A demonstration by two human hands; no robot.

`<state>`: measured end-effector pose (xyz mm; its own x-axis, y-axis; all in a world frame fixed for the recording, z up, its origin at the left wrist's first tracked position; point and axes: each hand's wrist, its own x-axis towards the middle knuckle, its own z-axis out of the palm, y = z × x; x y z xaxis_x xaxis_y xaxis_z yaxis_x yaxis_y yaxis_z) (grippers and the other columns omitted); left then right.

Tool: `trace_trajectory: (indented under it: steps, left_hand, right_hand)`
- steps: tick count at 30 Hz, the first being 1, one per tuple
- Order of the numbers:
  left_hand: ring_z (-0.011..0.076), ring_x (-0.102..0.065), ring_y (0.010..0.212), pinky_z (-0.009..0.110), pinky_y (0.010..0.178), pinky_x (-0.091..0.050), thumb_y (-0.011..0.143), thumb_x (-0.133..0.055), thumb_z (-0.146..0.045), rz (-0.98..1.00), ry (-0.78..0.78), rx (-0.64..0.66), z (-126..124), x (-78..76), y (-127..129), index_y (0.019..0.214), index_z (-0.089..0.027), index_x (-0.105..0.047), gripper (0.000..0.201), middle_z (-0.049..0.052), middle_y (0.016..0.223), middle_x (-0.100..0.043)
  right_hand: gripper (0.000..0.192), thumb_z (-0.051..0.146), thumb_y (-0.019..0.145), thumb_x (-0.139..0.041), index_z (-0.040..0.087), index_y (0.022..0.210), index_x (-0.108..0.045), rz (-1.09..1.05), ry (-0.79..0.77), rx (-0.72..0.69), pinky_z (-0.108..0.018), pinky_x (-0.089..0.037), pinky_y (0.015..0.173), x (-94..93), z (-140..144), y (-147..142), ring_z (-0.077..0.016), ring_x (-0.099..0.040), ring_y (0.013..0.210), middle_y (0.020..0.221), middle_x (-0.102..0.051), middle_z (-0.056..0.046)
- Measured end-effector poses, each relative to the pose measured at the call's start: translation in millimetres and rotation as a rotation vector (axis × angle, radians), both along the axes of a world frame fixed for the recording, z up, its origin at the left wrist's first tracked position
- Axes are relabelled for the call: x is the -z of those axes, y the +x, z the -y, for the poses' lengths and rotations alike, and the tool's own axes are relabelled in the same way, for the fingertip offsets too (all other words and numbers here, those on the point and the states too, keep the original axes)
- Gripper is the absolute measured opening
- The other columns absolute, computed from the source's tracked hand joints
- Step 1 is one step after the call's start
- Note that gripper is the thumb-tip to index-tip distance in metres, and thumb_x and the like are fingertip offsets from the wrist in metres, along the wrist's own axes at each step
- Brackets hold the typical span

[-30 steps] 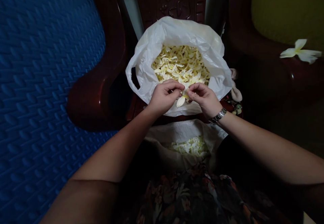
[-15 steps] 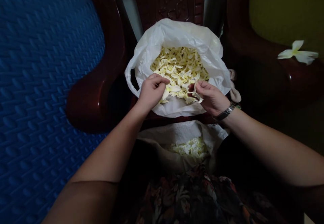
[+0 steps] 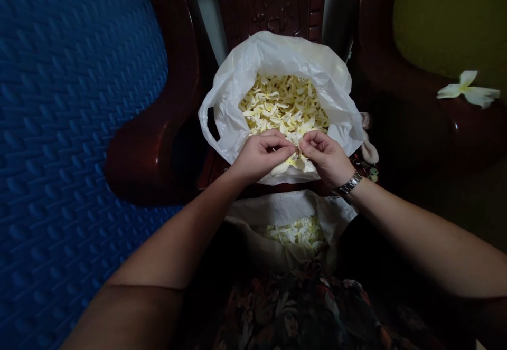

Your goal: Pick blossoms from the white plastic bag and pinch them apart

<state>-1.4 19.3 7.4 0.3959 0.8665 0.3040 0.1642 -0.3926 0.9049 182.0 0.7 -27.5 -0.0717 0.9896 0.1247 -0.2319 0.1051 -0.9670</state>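
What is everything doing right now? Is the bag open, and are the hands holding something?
White plastic bag: open, filled with loose petals.
Petals in bag: loose in a heap.
Left hand: fingers pinched on a flower.
Right hand: fingers pinched on the same flower.
Flower in the hands: held between both hands, above the bag's near edge.
Lap bag: open, holds some petals.
Flower on the armrest: whole, lying alone.

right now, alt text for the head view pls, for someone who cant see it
Left hand and right hand pinch a pale flower together over a white plastic bag of yellow-white petals on a dark wooden chair.
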Motion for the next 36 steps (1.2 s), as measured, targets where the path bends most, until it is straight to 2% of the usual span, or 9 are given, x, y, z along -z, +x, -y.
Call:
trace_trajectory:
  steps: [6, 12, 36]
  left_hand:
    - [0.0134, -0.061, 0.075, 0.028, 0.072, -0.049, 0.076, -0.074, -0.026, -0.004, -0.007, -0.012, 0.5, -0.9, -2.7, 0.076, -0.017, -0.08, 0.01, 0.004, 0.082, -0.069]
    - [0.0134, -0.061, 0.074, 0.028, 0.071, -0.049, 0.077, -0.074, -0.026, -0.029, -0.025, -0.046, 2.6, -4.8, -1.7, 0.072, -0.017, -0.079, 0.011, 0.004, 0.079, -0.069]
    - [0.0152, -0.063, 0.08, 0.03, 0.079, -0.05, 0.076, -0.075, -0.025, -0.005, -0.07, -0.001, -0.3, -3.0, -2.4, 0.074, -0.017, -0.079, 0.01, 0.004, 0.082, -0.07]
  right_hand:
    - [0.041, 0.055, 0.072, -0.084, 0.023, 0.085, -0.062, 0.116, 0.113, 0.037, -0.027, -0.046, 0.068, -1.1, 2.4, -3.2, -0.0118, -0.052, 0.069, 0.075, -0.058, 0.003]
    - [0.043, 0.056, 0.071, -0.085, 0.024, 0.093, -0.066, 0.144, 0.123, 0.029, -0.03, -0.05, 0.073, 0.0, 3.2, -2.1, -0.0137, -0.056, 0.074, 0.083, -0.063, 0.001]
    - [0.038, 0.056, 0.076, -0.081, 0.024, 0.09, -0.067, 0.257, 0.225, 0.12, -0.034, -0.052, 0.08, -6.5, 7.6, -1.3, -0.0164, -0.059, 0.079, 0.086, -0.066, -0.001]
